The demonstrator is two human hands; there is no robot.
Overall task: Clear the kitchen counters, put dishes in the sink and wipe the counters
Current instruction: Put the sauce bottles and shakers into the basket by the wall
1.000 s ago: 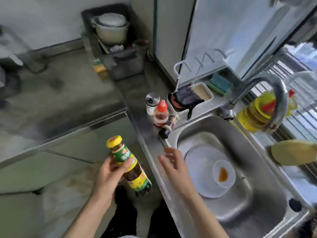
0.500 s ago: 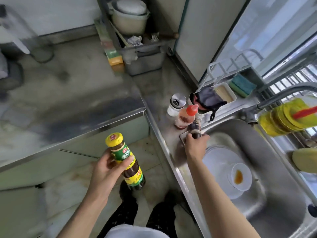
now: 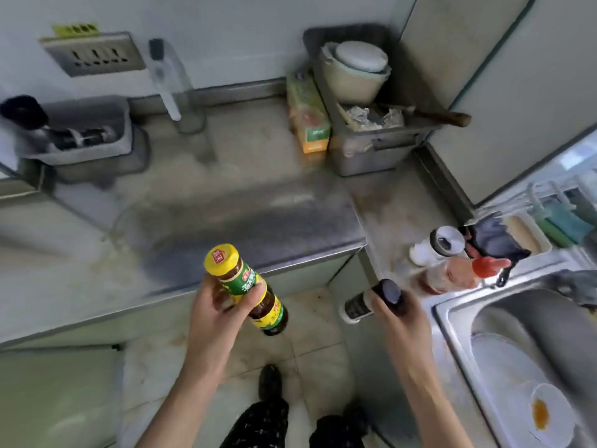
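Clearing step. Your left hand (image 3: pixel 213 313) is wrapped around the yellow-capped sauce bottle (image 3: pixel 246 287); your right hand (image 3: pixel 395 313) is closed on the small dark-capped bottle (image 3: pixel 371 300). Both are carried off the counter. Beyond your right hand, two condiment bottles (image 3: pixel 442 260) remain. Next: find both a resting place.

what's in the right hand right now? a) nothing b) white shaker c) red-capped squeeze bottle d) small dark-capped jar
d: the right hand is closed around the small dark-capped jar, held off the counter, while the red-capped squeeze bottle and white shaker stand by the sink.
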